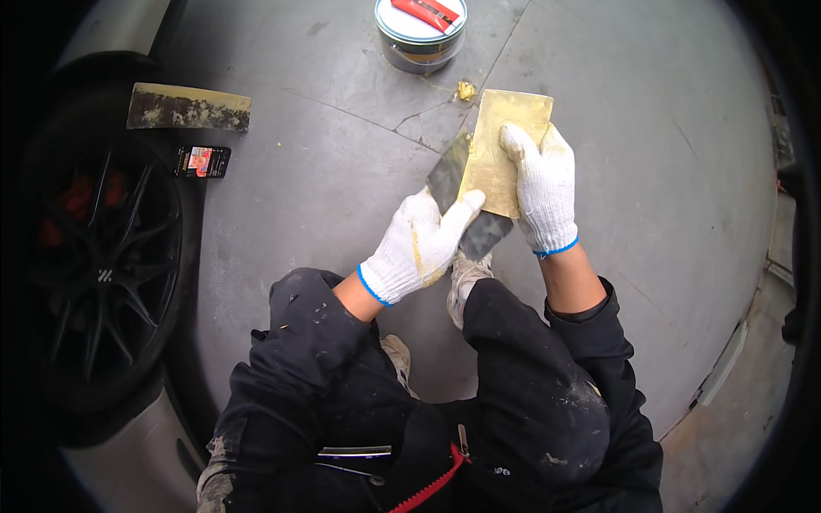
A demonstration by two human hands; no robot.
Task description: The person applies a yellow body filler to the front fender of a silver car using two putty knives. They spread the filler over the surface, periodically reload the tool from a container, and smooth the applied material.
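1. The left hand (419, 239), in a white knitted glove streaked with yellow, is gripping a dark sheet (447, 175) on the person's side of the bucket (419, 56).
2. The right hand (547, 184), gloved alike, is clasping a yellow plate (507, 137), its thumb pressing on the face; the plate is lying across the dark sheet, to the right of the bucket and nearer the person.
3. The left thumb is reaching to the plate's lower corner; whether it is touching, I cannot tell.
4. A red packet (426, 12) is resting on the bucket's lid, and a yellow lump (465, 91) is sitting just beside the bucket, toward the person.
5. Left of the bucket, a yellow-smeared block (188, 109) is lying above a lit phone (203, 162).
6. A black spoked wheel (103, 275) is standing farther left of the bucket, nearer the person.
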